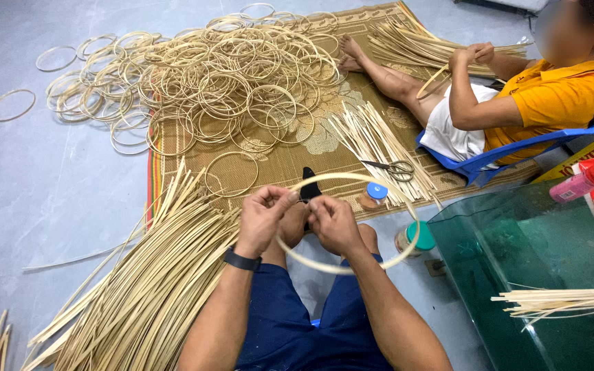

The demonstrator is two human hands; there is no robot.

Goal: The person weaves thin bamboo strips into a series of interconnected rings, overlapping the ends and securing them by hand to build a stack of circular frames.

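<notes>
My left hand [262,216] and my right hand [331,221] pinch the two meeting ends of a thin bamboo strip bent into a ring [386,261], held over my knees. A black wristband sits on my left wrist. A thick sheaf of long bamboo strips [152,288] lies on the floor by my left leg. A large heap of finished bamboo rings [221,82] covers the far part of the woven mat [290,161].
Scissors [397,168], a small blue-capped jar [374,196] and a green-capped jar [415,239] lie by short strips [372,141]. Another person in an orange shirt [551,93] sits on a blue chair bending a strip. A green glass table [531,275] holds strips and a pink bottle [582,182].
</notes>
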